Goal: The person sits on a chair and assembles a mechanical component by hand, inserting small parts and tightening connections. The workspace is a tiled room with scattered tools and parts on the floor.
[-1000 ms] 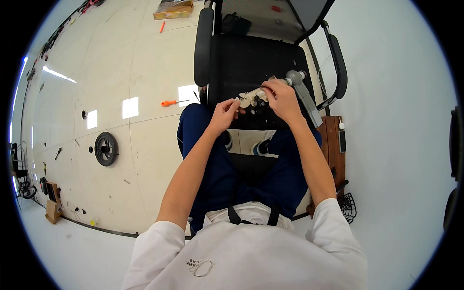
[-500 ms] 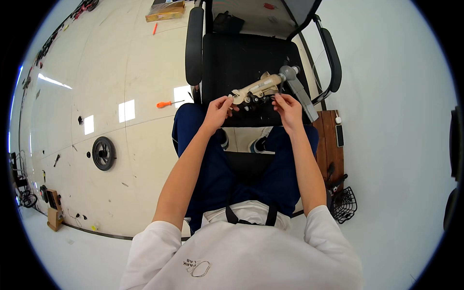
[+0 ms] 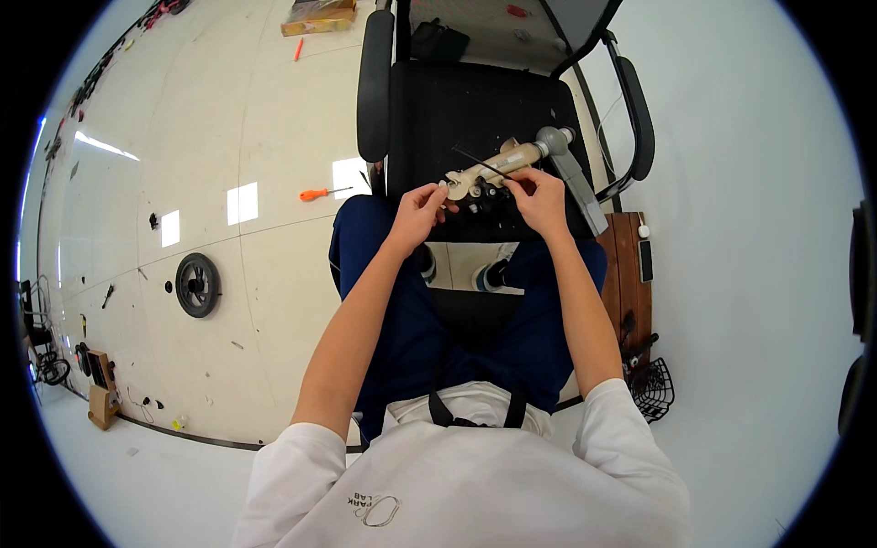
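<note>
On the black seat of an office chair [image 3: 457, 105] lies a beige tubular part [image 3: 516, 157]. A rounded grey joint [image 3: 552, 141] and a flat grey bar [image 3: 581, 194] sit at its right end. Small black and white pieces [image 3: 477, 194] cluster along its near side. My left hand [image 3: 422, 212] is closed in a pinch at the part's left end; what the fingertips hold there is too small to make out. My right hand [image 3: 541, 203] pinches a thin black rod [image 3: 482, 164], which slants up and left across the beige part.
To the left on the floor are an orange screwdriver [image 3: 315, 194], a black wheel [image 3: 197, 285] and a cardboard box [image 3: 318, 18]. Chair armrests [image 3: 375, 87] stand on both sides. At right are a brown wooden board [image 3: 624, 274], a phone [image 3: 646, 260] and a black wire basket [image 3: 651, 388].
My right hand has shifted slightly left and turned. The thin black rod now points up and left across the beige part. My left hand stays at the part's left end.
</note>
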`<state>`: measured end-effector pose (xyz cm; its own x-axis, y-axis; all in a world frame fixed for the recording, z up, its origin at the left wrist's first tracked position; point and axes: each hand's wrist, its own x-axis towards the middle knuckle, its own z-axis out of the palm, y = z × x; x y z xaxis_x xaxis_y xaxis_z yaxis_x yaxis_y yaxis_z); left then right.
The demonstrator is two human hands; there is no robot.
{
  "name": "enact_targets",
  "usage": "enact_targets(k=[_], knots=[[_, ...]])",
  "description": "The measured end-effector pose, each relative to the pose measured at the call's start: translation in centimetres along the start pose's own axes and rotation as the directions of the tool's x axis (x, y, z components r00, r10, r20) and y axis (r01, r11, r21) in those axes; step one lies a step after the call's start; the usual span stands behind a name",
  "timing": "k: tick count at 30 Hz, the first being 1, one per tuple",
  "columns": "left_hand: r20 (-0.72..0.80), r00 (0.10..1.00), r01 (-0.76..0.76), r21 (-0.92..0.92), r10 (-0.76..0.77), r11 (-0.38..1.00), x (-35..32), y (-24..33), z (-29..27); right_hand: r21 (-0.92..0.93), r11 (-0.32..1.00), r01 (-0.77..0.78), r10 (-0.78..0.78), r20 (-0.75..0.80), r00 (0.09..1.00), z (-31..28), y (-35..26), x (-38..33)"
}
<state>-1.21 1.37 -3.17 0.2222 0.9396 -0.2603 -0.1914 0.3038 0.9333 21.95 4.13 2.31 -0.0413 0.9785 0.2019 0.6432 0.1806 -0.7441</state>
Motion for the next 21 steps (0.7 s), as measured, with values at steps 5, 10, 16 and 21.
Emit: enact_targets(k=[5,10,16,21], knots=[[-0.003,1.000,0.001,0.008,-0.001,1.000,0.0,0.2,0.2,0.151,0.981,-0.119,0.123,-0.020,0.992,0.2,0.6,0.0],[0.007,1.000,-0.014,0.003,0.014,1.000,0.3,-0.2,-0.3,0.104,0.992,-0.077,0.078,-0.007,0.997,0.4,-0.4,0.6],[0.025,1.000,-0.009,0.048,0.008,0.999,0.2,-0.8,-0.4,-0.022,0.995,0.092,-0.091,0.039,0.995,0.2,-0.6,0.0],[0.038,0.998,-0.049,0.113,0.045,0.992,-0.2,-0.1,-0.2,0.057,0.995,0.075,-0.073,-0.043,0.996,0.9,-0.6,-0.9]])
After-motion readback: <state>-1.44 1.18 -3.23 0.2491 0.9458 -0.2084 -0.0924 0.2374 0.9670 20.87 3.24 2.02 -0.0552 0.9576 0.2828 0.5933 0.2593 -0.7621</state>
